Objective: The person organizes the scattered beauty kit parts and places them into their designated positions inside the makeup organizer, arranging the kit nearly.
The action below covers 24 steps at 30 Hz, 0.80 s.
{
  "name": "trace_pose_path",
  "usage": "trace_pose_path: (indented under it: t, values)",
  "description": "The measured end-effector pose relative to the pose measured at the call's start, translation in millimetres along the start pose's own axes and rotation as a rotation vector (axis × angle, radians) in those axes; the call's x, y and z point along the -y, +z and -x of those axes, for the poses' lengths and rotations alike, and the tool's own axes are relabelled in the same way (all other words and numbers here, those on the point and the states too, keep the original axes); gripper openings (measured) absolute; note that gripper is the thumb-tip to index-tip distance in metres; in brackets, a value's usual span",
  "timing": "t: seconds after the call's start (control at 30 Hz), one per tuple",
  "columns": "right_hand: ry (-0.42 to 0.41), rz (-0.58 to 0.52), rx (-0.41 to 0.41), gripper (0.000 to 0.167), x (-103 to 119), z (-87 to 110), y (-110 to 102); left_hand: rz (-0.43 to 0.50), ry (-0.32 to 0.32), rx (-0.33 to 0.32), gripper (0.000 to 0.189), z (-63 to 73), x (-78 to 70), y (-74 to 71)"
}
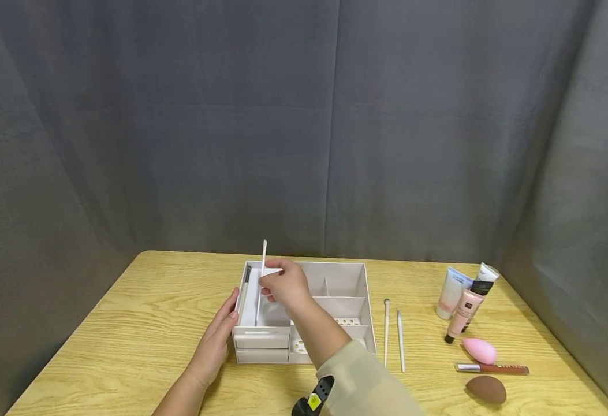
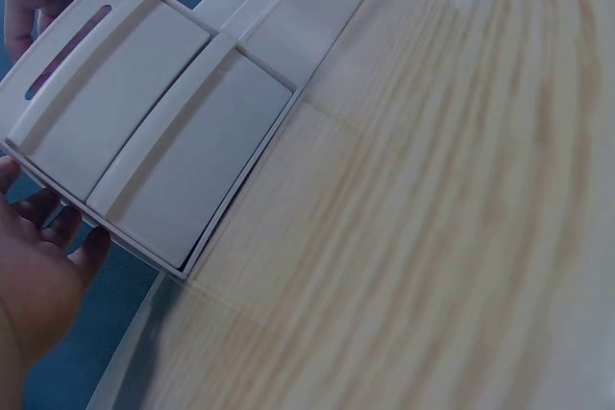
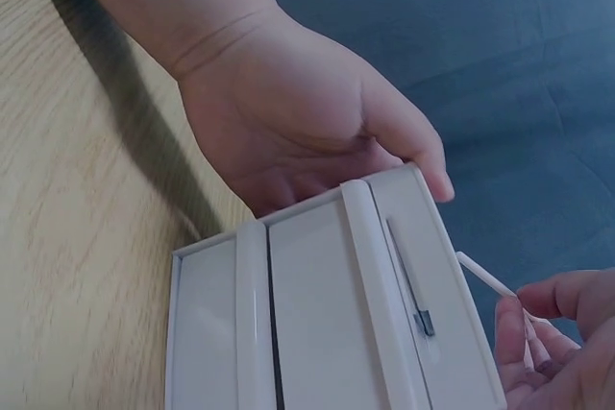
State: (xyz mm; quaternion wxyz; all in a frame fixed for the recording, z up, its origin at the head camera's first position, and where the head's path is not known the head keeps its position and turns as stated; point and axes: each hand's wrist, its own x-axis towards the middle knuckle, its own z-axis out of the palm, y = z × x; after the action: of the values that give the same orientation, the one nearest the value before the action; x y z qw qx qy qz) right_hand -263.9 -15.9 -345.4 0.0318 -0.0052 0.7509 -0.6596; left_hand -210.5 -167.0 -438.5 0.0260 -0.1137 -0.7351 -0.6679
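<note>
My right hand (image 1: 285, 286) pinches a slim white stick (image 1: 264, 253) between thumb and fingers. Seen from my head, its long axis runs steeply, the free end pointing up and away from me, tipped a touch to the right. That end rises above my grip; the lower part slants down toward the left end of the box (image 1: 345, 280) on the desk (image 1: 127, 323). My left hand (image 1: 215, 344), fingers mostly extended, touches the box's left wall, grasping nothing.
</note>
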Motion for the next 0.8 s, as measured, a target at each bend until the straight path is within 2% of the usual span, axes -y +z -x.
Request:
trace_pose_path:
  t: [0.5, 0.8]
  values:
    - [0.026, 0.069, -0.005, 0.035, -3.3, 1.4, 18.2, 0.031, 0.003, 0.005, 0.056, 0.4, 1.3, 0.3]
    - [0.065, 0.099, -0.002, 0.035, -6.8, 3.5, 27.0, 0.014, 0.005, 0.001, 0.056, 0.3, 1.9, -0.4]
